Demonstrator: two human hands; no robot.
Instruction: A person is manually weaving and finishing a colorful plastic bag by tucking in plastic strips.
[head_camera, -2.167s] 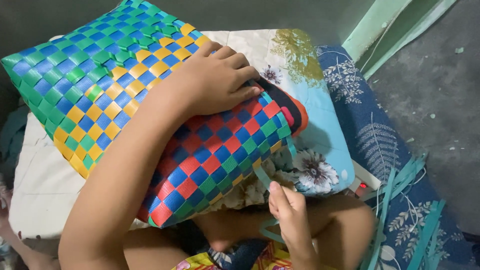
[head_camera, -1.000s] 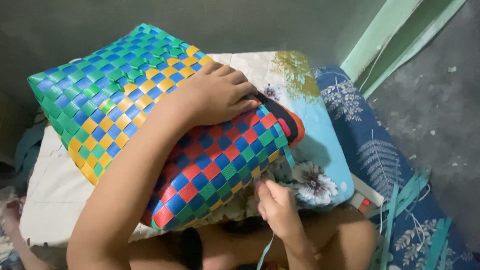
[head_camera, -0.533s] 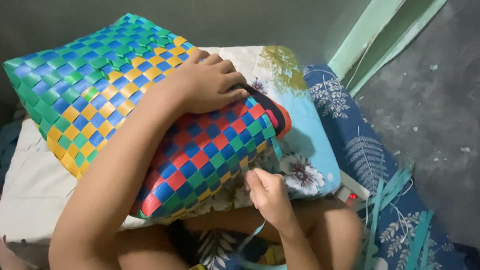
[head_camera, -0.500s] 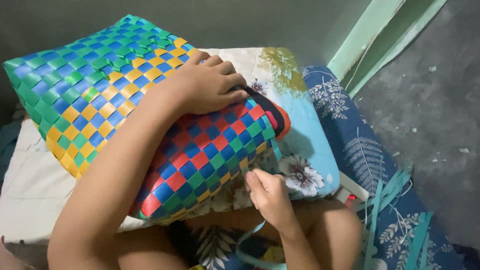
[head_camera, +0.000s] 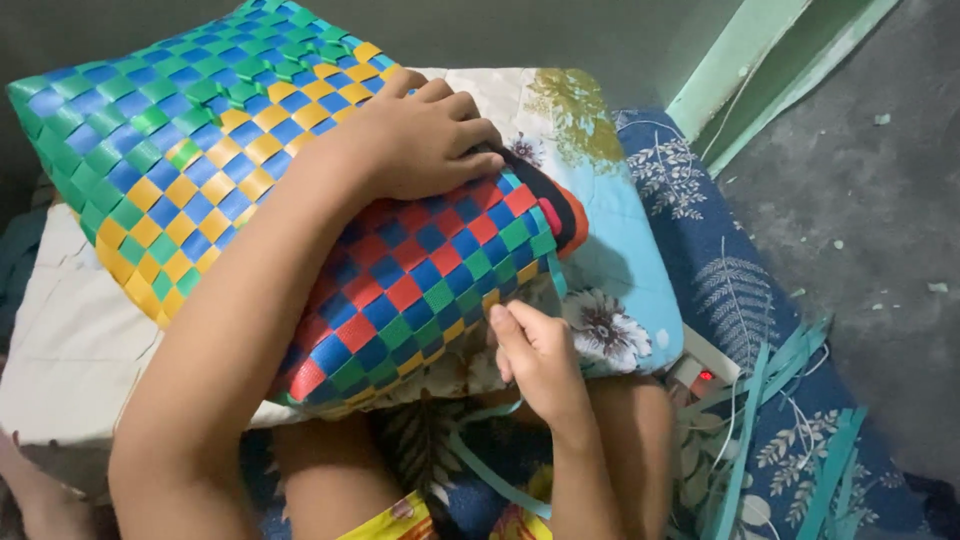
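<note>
The left hand (head_camera: 420, 140) is laid flat, fingers spread, on top of the woven bag (head_camera: 290, 190) — pressing it down at the middle of the frame. The right hand (head_camera: 540, 355) is pinched shut on a teal strip (head_camera: 490, 470) at the bag's lower edge. The bag is rested on a flowered pillow (head_camera: 610, 250). More teal strips (head_camera: 790, 400) are scattered at the lower right — on a blue leaf-print cloth (head_camera: 700, 230).

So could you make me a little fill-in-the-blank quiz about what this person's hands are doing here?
1. The left hand presses flat on top of the woven ____.
2. The right hand pinches a thin strip at the bag's lower ____.
3. Loose strips on the floor are ____ in colour.

Missing words: bag; edge; green
</note>
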